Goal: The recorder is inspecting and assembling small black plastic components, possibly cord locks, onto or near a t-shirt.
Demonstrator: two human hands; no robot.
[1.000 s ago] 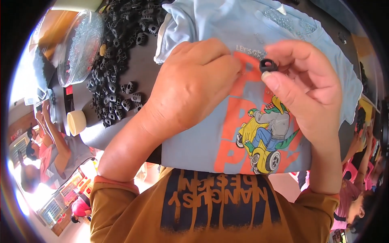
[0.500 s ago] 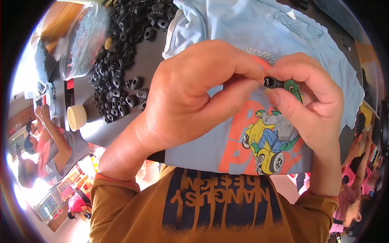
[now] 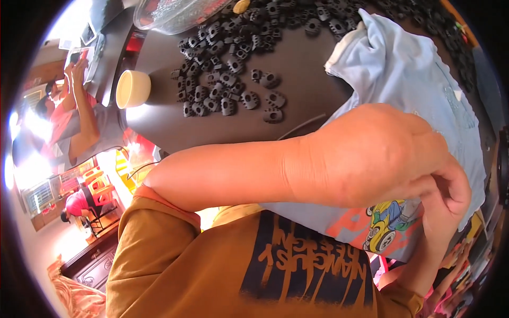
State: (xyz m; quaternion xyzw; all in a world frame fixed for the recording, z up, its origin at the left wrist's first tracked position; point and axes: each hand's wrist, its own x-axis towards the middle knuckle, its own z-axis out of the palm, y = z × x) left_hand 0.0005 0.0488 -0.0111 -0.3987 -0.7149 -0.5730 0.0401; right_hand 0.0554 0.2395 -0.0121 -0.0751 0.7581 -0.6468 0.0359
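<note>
So the view's swung round in the last half second: the left forearm (image 3: 233,169) now cuts right across the middle of the frame, and the left hand (image 3: 376,153) has ended up right of centre, lapped over the right hand (image 3: 450,185). Half a second ago a little black piece was plain to see between the hands; now it's out of sight, so I can't tell if it's still in there. Both hands look curled, but the left one's back blocks the view, so no idea what either set of fingers is gripping, if anything. My read: no judging how that piece is coming along from here. Loads of similar black pieces (image 3: 228,85) lie on the bench (image 3: 313,74), upper middle, left of the light-blue shirt (image 3: 408,69).
</note>
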